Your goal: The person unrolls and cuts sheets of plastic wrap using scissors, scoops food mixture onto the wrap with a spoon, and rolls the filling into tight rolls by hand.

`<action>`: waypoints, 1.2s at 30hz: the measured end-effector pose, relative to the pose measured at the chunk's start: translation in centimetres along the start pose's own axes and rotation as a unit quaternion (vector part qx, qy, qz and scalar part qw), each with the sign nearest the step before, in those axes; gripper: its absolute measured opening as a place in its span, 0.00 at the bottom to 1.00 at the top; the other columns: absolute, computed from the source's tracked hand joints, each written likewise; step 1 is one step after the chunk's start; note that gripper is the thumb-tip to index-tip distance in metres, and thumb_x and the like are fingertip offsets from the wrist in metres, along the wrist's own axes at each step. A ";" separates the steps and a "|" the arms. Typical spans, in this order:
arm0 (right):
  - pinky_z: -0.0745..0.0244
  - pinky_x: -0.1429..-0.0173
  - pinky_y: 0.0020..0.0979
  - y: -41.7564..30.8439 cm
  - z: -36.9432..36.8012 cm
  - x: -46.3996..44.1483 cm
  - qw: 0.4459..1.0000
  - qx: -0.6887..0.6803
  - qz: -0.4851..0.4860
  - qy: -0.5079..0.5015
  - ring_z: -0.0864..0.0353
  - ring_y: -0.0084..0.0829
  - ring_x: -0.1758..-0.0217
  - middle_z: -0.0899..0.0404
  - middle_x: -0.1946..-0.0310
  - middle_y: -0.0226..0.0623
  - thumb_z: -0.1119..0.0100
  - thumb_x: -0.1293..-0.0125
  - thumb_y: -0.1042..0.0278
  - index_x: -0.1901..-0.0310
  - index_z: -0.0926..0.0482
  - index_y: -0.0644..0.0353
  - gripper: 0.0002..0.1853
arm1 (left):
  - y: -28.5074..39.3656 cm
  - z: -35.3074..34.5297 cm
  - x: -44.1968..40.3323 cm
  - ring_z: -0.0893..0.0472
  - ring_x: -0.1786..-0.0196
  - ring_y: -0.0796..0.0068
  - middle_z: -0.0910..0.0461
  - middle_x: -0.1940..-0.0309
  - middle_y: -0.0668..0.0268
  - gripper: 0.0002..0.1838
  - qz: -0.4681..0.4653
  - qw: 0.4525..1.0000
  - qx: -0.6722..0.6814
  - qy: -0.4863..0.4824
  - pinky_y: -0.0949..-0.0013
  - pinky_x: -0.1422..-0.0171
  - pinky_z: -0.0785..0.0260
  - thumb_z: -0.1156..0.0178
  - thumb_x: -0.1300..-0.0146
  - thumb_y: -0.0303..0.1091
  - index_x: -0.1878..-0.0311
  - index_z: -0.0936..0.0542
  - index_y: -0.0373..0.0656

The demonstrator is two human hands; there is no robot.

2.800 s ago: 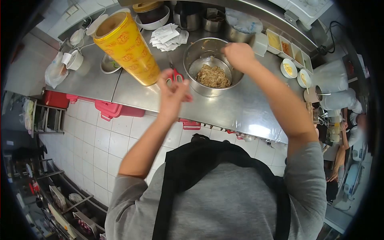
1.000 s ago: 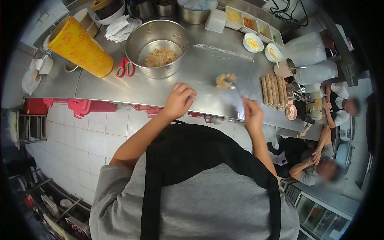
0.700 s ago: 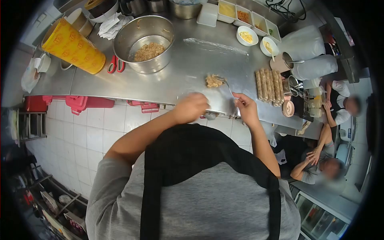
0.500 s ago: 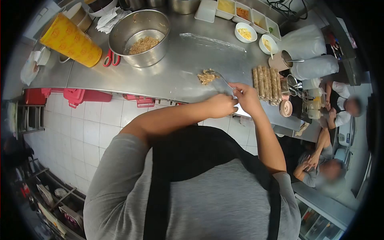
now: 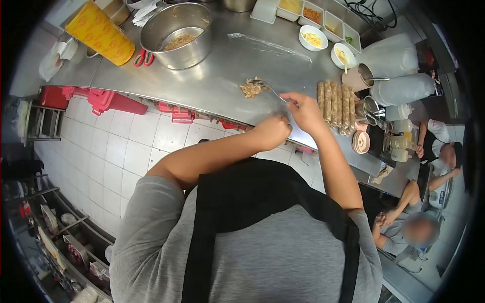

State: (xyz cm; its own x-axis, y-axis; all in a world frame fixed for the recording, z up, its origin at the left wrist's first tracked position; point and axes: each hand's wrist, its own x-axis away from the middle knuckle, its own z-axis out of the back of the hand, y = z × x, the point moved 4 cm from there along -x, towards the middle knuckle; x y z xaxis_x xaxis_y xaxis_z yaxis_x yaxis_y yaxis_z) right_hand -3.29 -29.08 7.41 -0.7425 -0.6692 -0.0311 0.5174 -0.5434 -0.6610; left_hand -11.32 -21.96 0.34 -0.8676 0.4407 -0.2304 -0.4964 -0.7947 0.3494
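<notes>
The shiny gray table (image 5: 217, 81) has a big metal bowl (image 5: 188, 56) on it. Red scissors (image 5: 143, 58) lie between the bowl and a fat yellow roll (image 5: 103, 35). A small lump of food (image 5: 250, 90) sits nearer the front than a crinkly clear strip (image 5: 273, 47). Long speckled sticks (image 5: 335, 106) lie side by side.
</notes>
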 end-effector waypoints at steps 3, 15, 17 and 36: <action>0.25 0.61 0.35 0.5 0.2 0.5 0.994 -0.046 -0.091 -0.039 0.18 0.37 0.71 0.17 0.71 0.46 0.46 0.37 0.74 0.50 0.17 0.57 0.15 | 0.0 0.0 0.1 0.20 0.58 0.54 0.21 0.63 0.50 0.11 0.035 0.999 -0.018 -0.012 0.59 0.53 0.25 0.43 0.51 0.26 0.64 0.21 0.33; 0.27 0.60 0.30 2.9 -0.3 1.4 0.994 -0.051 -0.076 -0.060 0.22 0.27 0.67 0.20 0.71 0.37 0.49 0.36 0.76 0.46 0.20 0.54 0.18 | 2.7 -2.4 -0.1 0.24 0.53 0.56 0.23 0.57 0.54 0.16 -0.018 0.999 -0.017 0.048 0.57 0.49 0.28 0.45 0.48 0.29 0.55 0.24 0.35; 0.27 0.60 0.31 2.7 0.2 1.8 0.996 -0.037 -0.068 -0.037 0.22 0.31 0.69 0.20 0.71 0.40 0.48 0.37 0.76 0.47 0.20 0.54 0.18 | 2.9 -3.0 -0.3 0.24 0.53 0.57 0.23 0.58 0.55 0.15 -0.044 0.997 -0.037 0.046 0.58 0.50 0.28 0.45 0.48 0.29 0.55 0.24 0.36; 0.23 0.56 0.44 0.5 -1.7 3.2 0.993 0.082 0.067 0.053 0.19 0.52 0.61 0.19 0.63 0.49 0.46 0.45 0.81 0.51 0.18 0.58 0.19 | -6.1 9.3 11.9 0.22 0.56 0.60 0.21 0.63 0.66 0.12 0.053 0.971 -0.016 0.234 0.61 0.52 0.29 0.37 0.51 0.23 0.61 0.19 0.45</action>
State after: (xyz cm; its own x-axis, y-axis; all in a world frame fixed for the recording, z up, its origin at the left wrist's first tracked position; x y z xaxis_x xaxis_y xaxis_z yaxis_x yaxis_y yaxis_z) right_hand -6.15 -30.63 5.71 -0.6988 -0.6881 -0.1954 0.6704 -0.5348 -0.5143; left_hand -18.92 -8.00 3.89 -0.8018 0.1249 -0.5844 -0.3981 -0.8409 0.3665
